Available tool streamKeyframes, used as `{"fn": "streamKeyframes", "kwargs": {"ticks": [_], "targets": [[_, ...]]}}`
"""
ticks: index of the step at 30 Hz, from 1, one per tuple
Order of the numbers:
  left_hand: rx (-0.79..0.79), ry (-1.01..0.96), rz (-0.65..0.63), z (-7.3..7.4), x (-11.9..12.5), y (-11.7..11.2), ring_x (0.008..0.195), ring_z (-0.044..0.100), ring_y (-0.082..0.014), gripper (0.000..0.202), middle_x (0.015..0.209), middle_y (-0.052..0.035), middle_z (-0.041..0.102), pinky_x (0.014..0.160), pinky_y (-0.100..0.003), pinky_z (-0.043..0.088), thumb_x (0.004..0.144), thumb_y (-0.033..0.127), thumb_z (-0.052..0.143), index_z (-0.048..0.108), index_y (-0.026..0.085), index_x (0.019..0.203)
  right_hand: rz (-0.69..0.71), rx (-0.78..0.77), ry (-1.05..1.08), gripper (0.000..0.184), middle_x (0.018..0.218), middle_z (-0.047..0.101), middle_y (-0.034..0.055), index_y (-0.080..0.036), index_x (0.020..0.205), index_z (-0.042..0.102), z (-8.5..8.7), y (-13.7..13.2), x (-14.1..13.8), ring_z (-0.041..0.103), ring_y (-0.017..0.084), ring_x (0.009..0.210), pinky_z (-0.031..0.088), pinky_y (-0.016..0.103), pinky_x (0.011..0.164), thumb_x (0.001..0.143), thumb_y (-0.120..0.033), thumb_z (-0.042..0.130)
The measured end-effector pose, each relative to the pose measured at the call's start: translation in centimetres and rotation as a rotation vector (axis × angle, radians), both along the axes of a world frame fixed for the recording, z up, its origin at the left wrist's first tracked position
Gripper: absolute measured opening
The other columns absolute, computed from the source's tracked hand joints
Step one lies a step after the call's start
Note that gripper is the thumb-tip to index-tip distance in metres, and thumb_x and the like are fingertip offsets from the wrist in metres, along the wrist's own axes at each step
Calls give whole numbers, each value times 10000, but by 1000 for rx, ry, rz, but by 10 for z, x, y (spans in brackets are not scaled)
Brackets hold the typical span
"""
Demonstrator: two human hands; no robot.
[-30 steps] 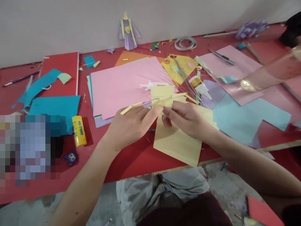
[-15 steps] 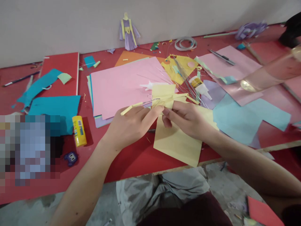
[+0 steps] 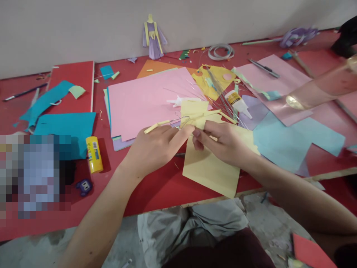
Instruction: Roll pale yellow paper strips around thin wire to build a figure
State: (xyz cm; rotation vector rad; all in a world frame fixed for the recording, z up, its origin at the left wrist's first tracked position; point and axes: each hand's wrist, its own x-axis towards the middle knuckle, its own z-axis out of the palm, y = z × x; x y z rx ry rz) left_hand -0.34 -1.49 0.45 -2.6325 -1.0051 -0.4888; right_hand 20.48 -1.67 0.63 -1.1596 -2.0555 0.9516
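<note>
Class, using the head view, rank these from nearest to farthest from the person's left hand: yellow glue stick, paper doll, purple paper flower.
1. Yellow glue stick, left of the left hand, which pinches a yellow paper strip.
2. Paper doll, straight ahead at the back.
3. Purple paper flower, far back right.

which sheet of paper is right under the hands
The pale yellow sheet; the pink stack and light blue sheet lie off to either side of it.
</note>
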Motion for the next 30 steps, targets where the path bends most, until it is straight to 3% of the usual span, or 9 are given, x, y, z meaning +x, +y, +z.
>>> {"fn": "streamKeyframes", "kwargs": {"ticks": [8, 16, 30], "targets": [[-133, 128, -6, 2, 1, 5, 653, 598, -156, 336, 814, 15, 664, 526, -265, 358, 931, 139, 458, 373, 185, 1253, -20, 53, -148, 214, 609, 620, -28, -193, 694, 520, -5, 2, 0, 551, 92, 535, 386, 215, 540, 908, -186, 508], [-88, 95, -40, 2, 3, 5, 656, 590, -157, 262, 767, 13, 643, 606, -274, 401, 937, 133, 423, 432, 182, 1194, -7, 50, -163, 264, 619, 627, -14, -188, 681, 528, -6, 2, -1, 564, 99, 546, 398, 228, 541, 934, -251, 483], [-69, 72, -49, 1, 1, 6, 638, 577, -145, 255, 705, 19, 617, 619, -265, 418, 928, 114, 406, 475, 184, 1163, -4, 35, -180, 282, 625, 633, -1, -194, 686, 523, -5, 2, 0, 562, 117, 551, 386, 251, 539, 941, -305, 476]]}}
